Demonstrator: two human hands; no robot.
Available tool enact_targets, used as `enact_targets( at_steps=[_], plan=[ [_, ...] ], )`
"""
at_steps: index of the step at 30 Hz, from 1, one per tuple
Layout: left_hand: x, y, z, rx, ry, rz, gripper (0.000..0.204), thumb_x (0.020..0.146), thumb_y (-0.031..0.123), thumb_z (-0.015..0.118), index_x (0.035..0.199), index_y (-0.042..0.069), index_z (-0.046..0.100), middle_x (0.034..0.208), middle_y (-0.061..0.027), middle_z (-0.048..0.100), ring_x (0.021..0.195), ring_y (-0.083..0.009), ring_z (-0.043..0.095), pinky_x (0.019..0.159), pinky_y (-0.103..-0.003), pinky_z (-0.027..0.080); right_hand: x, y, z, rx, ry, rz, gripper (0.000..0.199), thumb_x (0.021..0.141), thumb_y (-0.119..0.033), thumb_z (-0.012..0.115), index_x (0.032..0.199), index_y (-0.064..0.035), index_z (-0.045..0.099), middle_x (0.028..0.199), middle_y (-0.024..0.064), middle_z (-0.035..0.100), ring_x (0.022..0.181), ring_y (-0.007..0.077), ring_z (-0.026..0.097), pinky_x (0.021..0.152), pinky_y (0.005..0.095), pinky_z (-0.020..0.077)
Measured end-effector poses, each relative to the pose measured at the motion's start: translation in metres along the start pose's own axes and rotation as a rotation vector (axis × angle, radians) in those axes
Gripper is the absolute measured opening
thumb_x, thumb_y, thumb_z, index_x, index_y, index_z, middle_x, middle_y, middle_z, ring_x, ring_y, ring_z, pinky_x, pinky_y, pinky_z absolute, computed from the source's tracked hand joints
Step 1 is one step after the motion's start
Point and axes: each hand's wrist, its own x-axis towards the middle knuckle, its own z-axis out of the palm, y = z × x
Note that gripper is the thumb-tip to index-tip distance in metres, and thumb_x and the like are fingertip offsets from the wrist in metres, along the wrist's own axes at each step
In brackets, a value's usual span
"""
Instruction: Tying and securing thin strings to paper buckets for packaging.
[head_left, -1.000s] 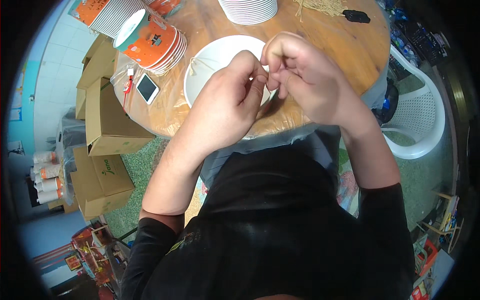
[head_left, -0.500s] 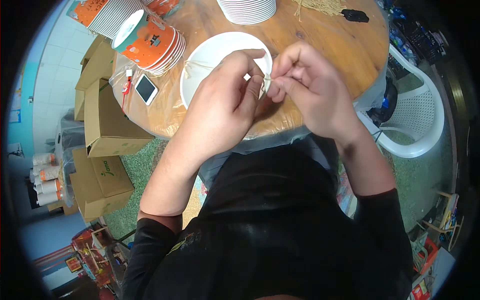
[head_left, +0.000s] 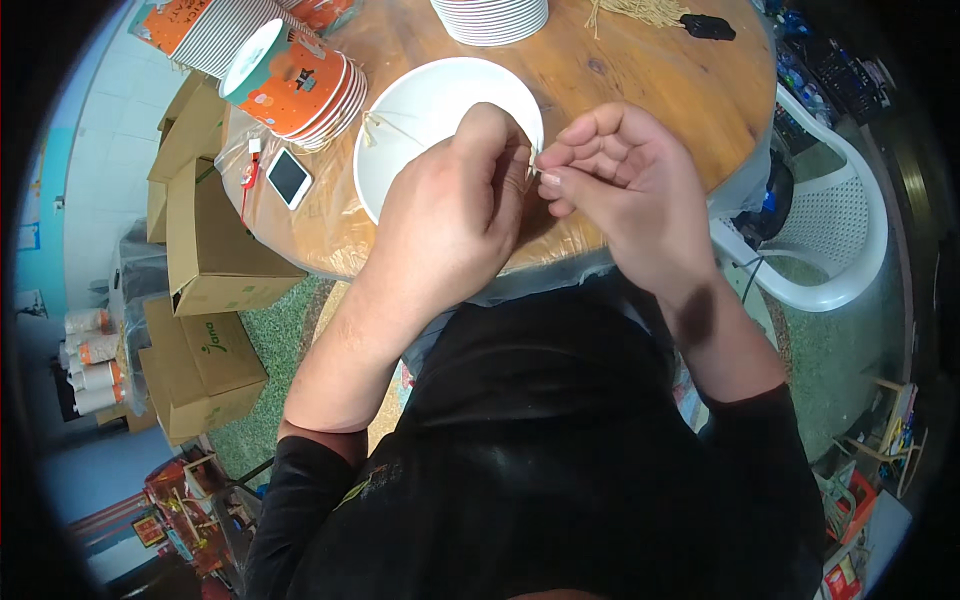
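Observation:
A white round tub (head_left: 450,85) sits on the table below my hands, with its open top facing up. A pale cord (head_left: 385,122) runs across its left side, with a small tuft by the rim. Over the tub's near right rim is my left hand (head_left: 450,195), fingers curled and pressed together around the cord; its fingertips are partly hidden. Beside it, my right hand (head_left: 630,190) pinches a thin cord end between thumb and forefinger, the other fingers loosely bent. A short length of cord shows between the two hands.
Stacked orange patterned tubs (head_left: 305,90) stand at the left, near a phone (head_left: 289,179) and a red cable (head_left: 250,172). Another white stack (head_left: 492,20) is at the back, with a bundle of cords (head_left: 640,10) to its right. Cardboard boxes (head_left: 225,235) and a white chair (head_left: 830,240) flank the table.
My right hand has shifted slightly, its fingers opening out while the thumb and forefinger keep the pinch. My left fingers have curled in closer. The tub has moved a little left.

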Motion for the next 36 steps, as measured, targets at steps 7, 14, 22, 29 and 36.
enact_targets(
  at_steps=[7, 14, 22, 29, 36],
  plan=[
    [-0.002, -0.003, 0.004, -0.078, 0.086, 0.108, 0.008, 0.103, 0.007, 0.073, 0.106, 0.003, 0.067, 0.093, -0.0178, 0.074, 0.087, -0.0394, 0.075, 0.074, -0.046, 0.059, 0.002, 0.007, 0.009, -0.035, 0.089, -0.125, 0.021, 0.099, 0.007, 0.074, 0.117, 0.0055, 0.065, 0.106, 0.012, 0.076, 0.097, 0.0147, 0.076, 0.087, 0.028, 0.0643],
    [0.0, -0.009, 0.004, -0.143, 0.091, 0.131, 0.007, 0.1, 0.003, 0.076, 0.105, 0.001, 0.071, 0.093, -0.0145, 0.071, 0.081, -0.0326, 0.073, 0.072, -0.04, 0.057, 0.005, 0.017, 0.01, -0.032, 0.089, -0.179, 0.02, 0.099, 0.008, 0.073, 0.117, 0.0055, 0.064, 0.106, 0.011, 0.075, 0.094, 0.0139, 0.076, 0.086, 0.028, 0.0648],
    [-0.001, -0.009, 0.005, -0.33, 0.089, 0.059, 0.04, 0.093, -0.005, 0.078, 0.131, 0.005, 0.071, 0.095, -0.0098, 0.067, 0.076, -0.0196, 0.067, 0.067, -0.033, 0.054, 0.009, 0.029, 0.006, 0.114, 0.071, -0.152, 0.021, 0.1, 0.006, 0.073, 0.114, 0.0022, 0.058, 0.103, 0.0121, 0.076, 0.091, 0.0139, 0.075, 0.081, 0.0272, 0.0628],
    [0.0, -0.016, -0.001, 0.08, 0.038, 0.297, 0.03, 0.089, 0.002, 0.083, 0.118, 0.007, 0.075, 0.099, -0.0137, 0.065, 0.083, -0.0359, 0.071, 0.07, -0.044, 0.058, 0.008, 0.027, -0.004, 0.253, 0.06, 0.054, 0.02, 0.103, 0.001, 0.07, 0.117, -0.0044, 0.057, 0.107, 0.0124, 0.076, 0.098, 0.0182, 0.074, 0.092, 0.0325, 0.059],
    [0.004, -0.008, -0.005, 0.272, 0.03, 0.323, 0.015, 0.089, 0.015, 0.086, 0.102, 0.009, 0.081, 0.09, -0.0092, 0.062, 0.077, -0.0332, 0.07, 0.066, -0.045, 0.057, 0.007, 0.025, -0.009, 0.226, 0.035, 0.079, 0.022, 0.102, 0.003, 0.07, 0.12, -0.0039, 0.058, 0.108, 0.0127, 0.076, 0.1, 0.0197, 0.075, 0.093, 0.0325, 0.0593]
  ],
)
